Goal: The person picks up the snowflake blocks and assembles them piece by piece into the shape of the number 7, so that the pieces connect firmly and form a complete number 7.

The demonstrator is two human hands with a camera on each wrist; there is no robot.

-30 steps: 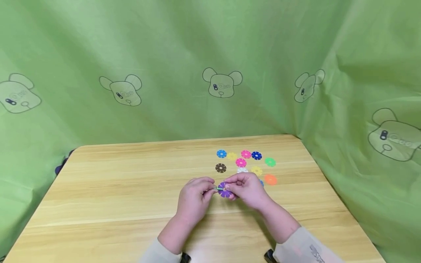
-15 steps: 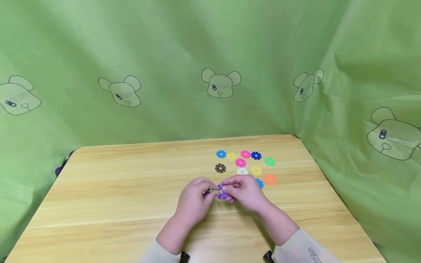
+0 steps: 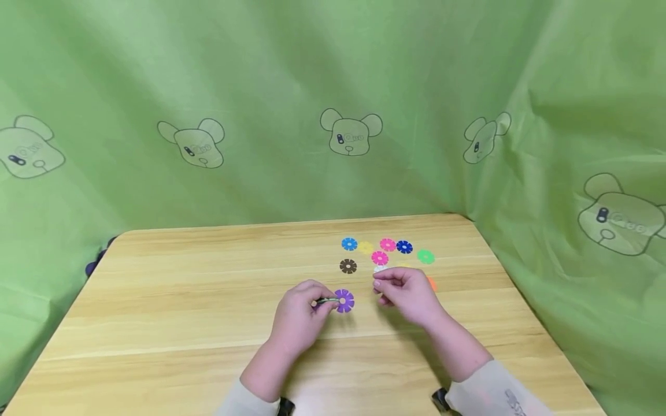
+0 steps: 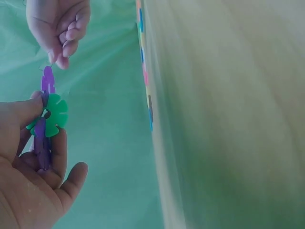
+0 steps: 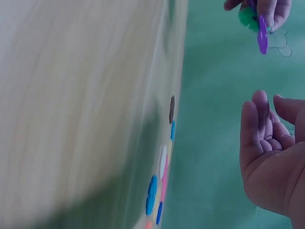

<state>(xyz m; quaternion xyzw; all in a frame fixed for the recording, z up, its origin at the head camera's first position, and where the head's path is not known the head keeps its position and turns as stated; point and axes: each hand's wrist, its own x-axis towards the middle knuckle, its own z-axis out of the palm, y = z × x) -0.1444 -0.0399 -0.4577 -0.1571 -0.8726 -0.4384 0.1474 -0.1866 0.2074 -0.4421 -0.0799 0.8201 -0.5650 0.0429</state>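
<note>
The left hand point(image 3: 298, 316) pinches a green notched disc point(image 4: 58, 110) and a darker purple disc point(image 4: 43, 155) joined to it, a brighter purple disc point(image 3: 348, 304) jutting from that grip. The right hand point(image 3: 412, 296) holds nothing, just beside it. Beyond the grip, a brown notched disc point(image 3: 343, 267) lies on the wooden table point(image 3: 182, 289).

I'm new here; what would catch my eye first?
Probably the purple-and-green disc cluster, raised above the wooden table in the left-hand grip. Next, the colourful loose discs lying on the table, right of centre. Behind hangs green cloth with cartoon faces.
</note>
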